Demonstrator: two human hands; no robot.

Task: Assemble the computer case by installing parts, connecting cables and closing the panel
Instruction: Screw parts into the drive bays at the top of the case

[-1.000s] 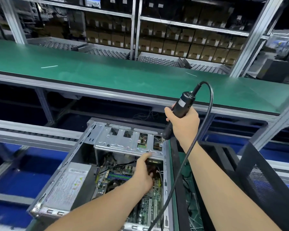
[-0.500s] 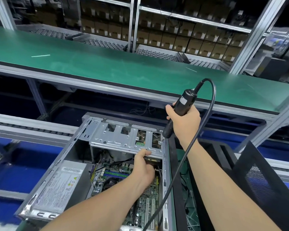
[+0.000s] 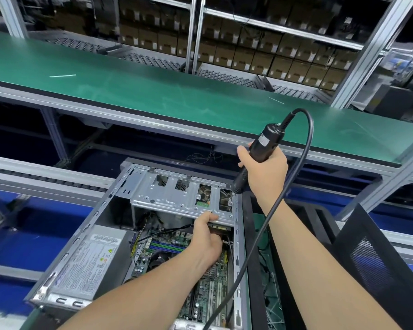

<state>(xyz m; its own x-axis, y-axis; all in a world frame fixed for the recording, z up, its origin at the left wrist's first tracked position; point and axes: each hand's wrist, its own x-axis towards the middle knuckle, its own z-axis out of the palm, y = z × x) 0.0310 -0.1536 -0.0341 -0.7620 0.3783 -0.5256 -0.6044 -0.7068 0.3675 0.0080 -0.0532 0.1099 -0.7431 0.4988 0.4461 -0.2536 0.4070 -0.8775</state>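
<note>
Fingers point(image 3: 214, 240) of the left hand point(image 3: 205, 246) clutch the drive cage point(image 3: 172, 196) edge, while the right hand point(image 3: 267, 173), at two o'clock, grips the screwdriver point(image 3: 265, 144).

Open computer case point(image 3: 86, 265) lies on the near counter point(image 3: 28, 324), green mat peeking out at its corner. Behind, the long green far counter point(image 3: 177, 91) carries a white strip point(image 3: 62, 75) left and a second white strip point(image 3: 275, 100) right, well apart.

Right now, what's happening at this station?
A person is working on an open case. The right hand grips a corded screwdriver, its tip at the far right corner of the cage. The left hand grips the cage's near edge. Motherboard and power supply are exposed.
</note>
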